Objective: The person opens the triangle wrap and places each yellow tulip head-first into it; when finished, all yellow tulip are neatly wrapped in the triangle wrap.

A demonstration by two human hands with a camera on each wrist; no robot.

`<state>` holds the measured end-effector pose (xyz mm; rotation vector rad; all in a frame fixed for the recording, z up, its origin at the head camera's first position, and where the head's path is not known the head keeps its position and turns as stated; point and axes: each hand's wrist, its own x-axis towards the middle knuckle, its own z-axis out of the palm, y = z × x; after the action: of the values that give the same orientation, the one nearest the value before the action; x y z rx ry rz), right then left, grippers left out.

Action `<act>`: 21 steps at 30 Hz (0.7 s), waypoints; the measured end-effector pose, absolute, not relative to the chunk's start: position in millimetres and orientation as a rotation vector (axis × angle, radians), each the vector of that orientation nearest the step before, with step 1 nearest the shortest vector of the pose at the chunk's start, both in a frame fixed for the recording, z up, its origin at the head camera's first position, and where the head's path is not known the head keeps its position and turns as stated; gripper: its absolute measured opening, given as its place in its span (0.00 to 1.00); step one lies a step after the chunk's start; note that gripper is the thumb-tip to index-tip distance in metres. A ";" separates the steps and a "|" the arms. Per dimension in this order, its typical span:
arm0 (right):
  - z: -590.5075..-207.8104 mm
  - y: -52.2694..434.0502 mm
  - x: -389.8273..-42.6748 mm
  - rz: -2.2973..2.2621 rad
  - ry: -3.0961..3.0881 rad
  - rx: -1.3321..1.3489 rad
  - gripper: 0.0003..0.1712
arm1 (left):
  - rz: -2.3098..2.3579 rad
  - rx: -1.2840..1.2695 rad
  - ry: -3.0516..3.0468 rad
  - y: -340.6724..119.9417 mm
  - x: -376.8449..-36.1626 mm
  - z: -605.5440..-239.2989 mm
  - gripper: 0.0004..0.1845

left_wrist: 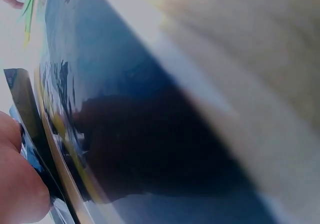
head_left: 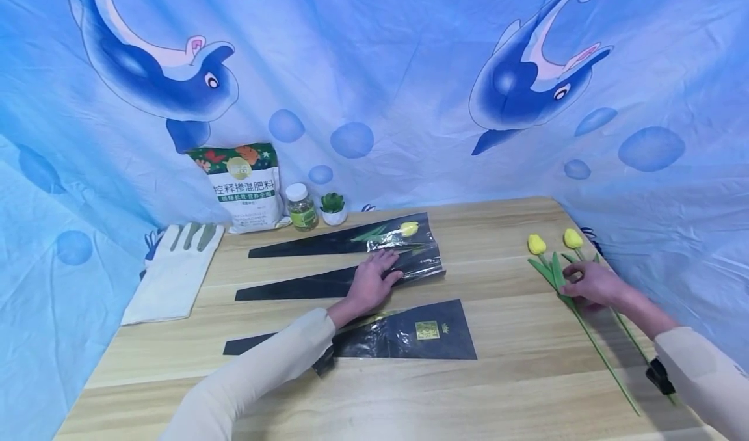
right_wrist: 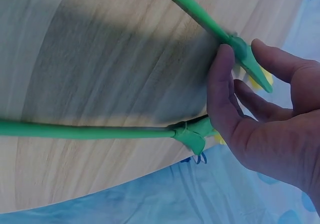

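Observation:
Three black plastic flower sleeves lie on the wooden table (head_left: 503, 376). My left hand (head_left: 374, 275) rests flat on the middle sleeve (head_left: 304, 286), fingers reaching its wide end. The far sleeve (head_left: 328, 242) holds a yellow tulip (head_left: 409, 228). The near sleeve (head_left: 409, 338) lies under my left forearm and fills the left wrist view (left_wrist: 150, 134). At the right, two yellow tulips (head_left: 536, 244) (head_left: 573, 238) lie on the table. My right hand (head_left: 588, 283) touches their stems just below the blooms. In the right wrist view its thumb (right_wrist: 222, 84) rests against the upper green stem (right_wrist: 200, 17), fingers loose; the lower stem (right_wrist: 90, 130) lies free.
A fertiliser bag (head_left: 246, 187), a small jar (head_left: 301, 207) and a tiny potted plant (head_left: 333, 208) stand at the back. White gloves (head_left: 175, 268) lie at the left edge. A blue dolphin cloth (head_left: 374, 70) surrounds the table. A black clip (head_left: 660, 374) lies near my right sleeve.

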<state>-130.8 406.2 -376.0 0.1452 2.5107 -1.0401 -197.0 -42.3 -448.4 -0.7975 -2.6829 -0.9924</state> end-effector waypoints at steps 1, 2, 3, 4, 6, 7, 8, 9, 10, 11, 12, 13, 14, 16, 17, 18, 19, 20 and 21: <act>-376.4 405.8 -130.8 -1.044 2.514 0.143 0.35 | -0.990 -0.798 -2.686 -42.3 -196.9 -448.2 0.25; -376.9 405.3 -130.6 -1.053 2.512 0.141 0.35 | -0.986 -0.799 -2.683 -42.2 -196.7 -447.9 0.25; -377.3 404.9 -130.6 -1.060 2.512 0.137 0.34 | -0.985 -0.799 -2.681 -42.2 -196.5 -447.7 0.25; -378.3 404.4 -130.6 -1.072 2.507 0.142 0.34 | -0.984 -0.798 -2.680 -42.1 -196.3 -447.5 0.25; -380.2 403.5 -130.7 -1.094 2.491 0.149 0.33 | -0.975 -0.800 -2.673 -41.8 -196.1 -447.9 0.24; -381.3 403.2 -130.7 -1.100 2.486 0.148 0.33 | -0.974 -0.799 -2.672 -41.6 -195.9 -448.7 0.24; -382.0 403.0 -130.8 -1.104 2.482 0.146 0.33 | -0.974 -0.799 -2.669 -41.4 -195.6 -449.1 0.24; -383.3 402.9 -130.9 -1.102 2.480 0.148 0.33 | -0.978 -0.800 -2.666 -41.2 -195.5 -449.6 0.24; -384.5 402.6 -130.9 -1.108 2.475 0.153 0.33 | -0.979 -0.802 -2.661 -41.0 -195.4 -450.2 0.24; -385.2 402.5 -130.9 -1.112 2.472 0.153 0.32 | -0.981 -0.802 -2.659 -40.8 -195.4 -450.8 0.24; -385.7 402.3 -131.0 -1.118 2.468 0.148 0.31 | -0.985 -0.803 -2.656 -40.7 -195.6 -451.3 0.24; -386.3 402.2 -131.2 -1.124 2.462 0.145 0.31 | -0.990 -0.804 -2.653 -40.6 -195.4 -451.2 0.24; -387.0 402.1 -131.5 -1.134 2.453 0.147 0.31 | -0.992 -0.804 -2.651 -40.6 -195.4 -451.1 0.24; -387.4 401.9 -132.0 -1.168 2.426 0.147 0.32 | -0.993 -0.807 -2.647 -40.4 -195.7 -450.8 0.23; -387.4 401.8 -132.3 -1.182 2.414 0.146 0.32 | -0.992 -0.808 -2.646 -40.2 -195.8 -450.6 0.23; -387.5 401.8 -132.7 -1.198 2.399 0.146 0.32 | -0.993 -0.811 -2.645 -40.1 -196.0 -450.3 0.23; -387.8 402.0 -133.0 -1.212 2.386 0.149 0.33 | -0.993 -0.812 -2.645 -39.8 -196.1 -449.9 0.23; -387.9 402.1 -133.2 -1.225 2.374 0.146 0.34 | -0.993 -0.814 -2.647 -39.5 -196.3 -449.7 0.23; -388.0 402.3 -133.5 -1.237 2.362 0.146 0.36 | -0.993 -0.815 -2.648 -39.3 -196.4 -449.6 0.23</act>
<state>-133.5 402.3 -388.0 0.1457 2.3620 -1.2375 -196.4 -39.3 -449.6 -0.8153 -2.6477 -0.9932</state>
